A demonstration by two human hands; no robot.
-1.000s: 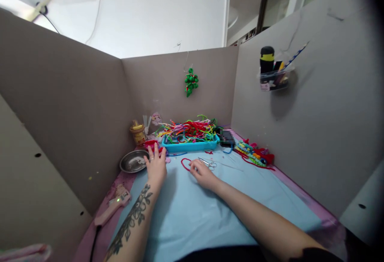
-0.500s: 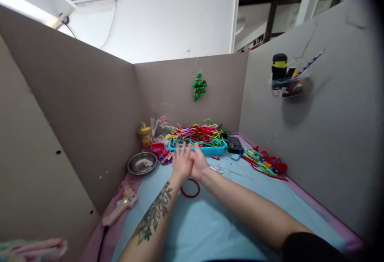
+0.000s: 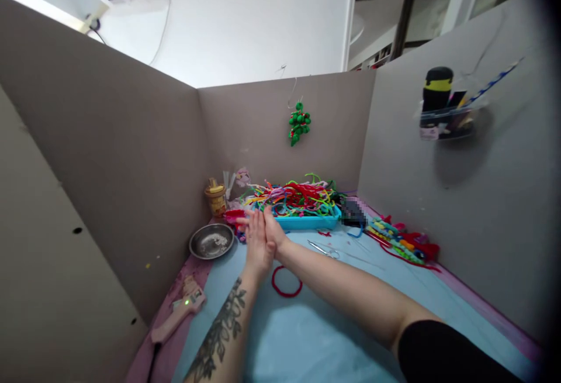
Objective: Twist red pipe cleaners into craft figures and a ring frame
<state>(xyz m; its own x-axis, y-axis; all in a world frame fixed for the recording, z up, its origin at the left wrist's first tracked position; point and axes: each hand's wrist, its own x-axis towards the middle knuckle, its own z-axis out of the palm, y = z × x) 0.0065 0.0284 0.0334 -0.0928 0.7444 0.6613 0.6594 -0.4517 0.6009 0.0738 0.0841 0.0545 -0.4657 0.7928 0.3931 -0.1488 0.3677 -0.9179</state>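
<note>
Ring, red (image 3: 287, 295): looped outline formed, laid near tabletop (image 3: 315, 342) centre; whether ends are joined cannot be told. Left hand (image 3: 258, 249), right hand (image 3: 275, 233): pressed together, grip opened flat, anything between hidden. Scissors (image 3: 322, 248): laid unheld.

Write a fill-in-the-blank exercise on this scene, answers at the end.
The left hand and right hand touch above a thin, round ring coloured ____.
The shallow, round metal bowl sits to the ____ of both hands.
The small light on the pink glue gun glows ____.
The plastic tray under the many-coloured, fuzzy stems is ____ in colour.

Missing words: red; left; green; blue.
</note>
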